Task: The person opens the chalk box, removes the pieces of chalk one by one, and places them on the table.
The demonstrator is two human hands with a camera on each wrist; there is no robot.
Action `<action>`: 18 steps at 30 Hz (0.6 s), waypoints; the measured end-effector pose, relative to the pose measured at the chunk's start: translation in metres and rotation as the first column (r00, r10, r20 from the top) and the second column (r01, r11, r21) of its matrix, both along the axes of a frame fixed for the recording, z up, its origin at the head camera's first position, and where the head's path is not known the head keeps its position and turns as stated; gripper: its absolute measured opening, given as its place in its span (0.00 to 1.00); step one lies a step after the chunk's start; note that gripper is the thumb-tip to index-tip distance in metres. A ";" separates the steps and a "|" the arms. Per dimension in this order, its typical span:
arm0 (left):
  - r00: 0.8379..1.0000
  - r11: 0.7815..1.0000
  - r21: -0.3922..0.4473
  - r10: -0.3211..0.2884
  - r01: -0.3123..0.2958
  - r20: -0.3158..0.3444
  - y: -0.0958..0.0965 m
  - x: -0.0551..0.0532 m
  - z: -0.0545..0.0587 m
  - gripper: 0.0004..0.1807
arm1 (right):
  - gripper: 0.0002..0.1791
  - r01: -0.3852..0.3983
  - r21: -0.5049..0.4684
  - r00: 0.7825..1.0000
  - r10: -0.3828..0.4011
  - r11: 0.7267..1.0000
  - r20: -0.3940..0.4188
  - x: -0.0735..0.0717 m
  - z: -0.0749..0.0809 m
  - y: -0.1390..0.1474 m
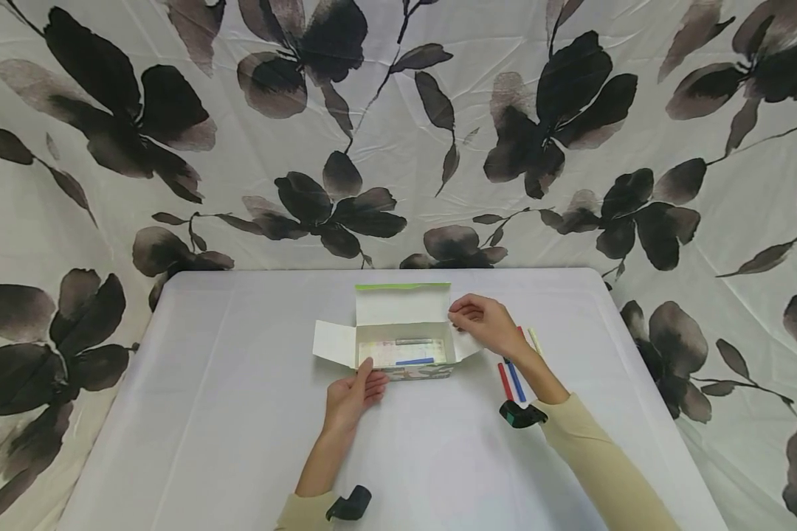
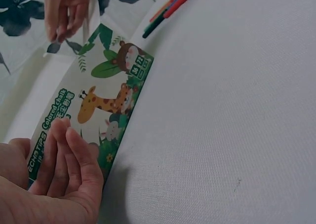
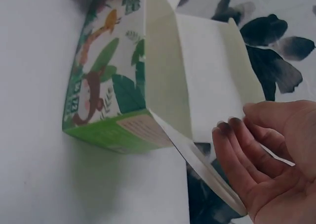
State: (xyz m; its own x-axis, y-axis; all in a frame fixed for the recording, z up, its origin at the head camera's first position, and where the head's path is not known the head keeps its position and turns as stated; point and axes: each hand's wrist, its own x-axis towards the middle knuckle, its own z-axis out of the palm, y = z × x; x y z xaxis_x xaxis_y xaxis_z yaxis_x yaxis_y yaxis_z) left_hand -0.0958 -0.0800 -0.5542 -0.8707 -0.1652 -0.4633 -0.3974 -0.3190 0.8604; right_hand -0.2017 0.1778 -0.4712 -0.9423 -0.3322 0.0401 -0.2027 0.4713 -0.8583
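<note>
A carton printed "Colored chalk" (image 2: 113,78) lies on the table with its lid raised and side flaps spread. Inside show a patterned sheet (image 1: 385,352), a blue stick (image 1: 415,361) and a greyish stick (image 1: 414,341). My left hand (image 1: 353,398) grips the carton's front wall near its left end, thumb at the rim and fingers along the printed outside. Close to the right edge of the lid (image 1: 404,304) is my right hand (image 1: 488,323), fingers loosely bent, above the right flap (image 3: 202,164). Whether its fingertips touch the lid is unclear.
Right of the carton, partly under my right forearm, lie several coloured sticks, including a red one (image 1: 505,381), a blue one (image 1: 516,381) and a yellow one (image 1: 535,341). A white cloth covers the table (image 1: 239,413). Behind it hangs a floral curtain (image 1: 385,133).
</note>
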 end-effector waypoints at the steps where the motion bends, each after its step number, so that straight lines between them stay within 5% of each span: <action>1: 1.000 1.000 0.001 -0.001 0.001 0.001 0.000 0.000 0.000 0.28 | 0.08 -0.010 0.003 1.000 0.010 1.000 0.001 0.000 -0.002 -0.003; 18: 1.000 1.000 0.005 0.010 -0.010 -0.010 0.000 -0.002 -0.005 0.28 | 0.09 -0.259 0.066 0.966 0.258 0.964 0.015 0.000 -0.030 -0.043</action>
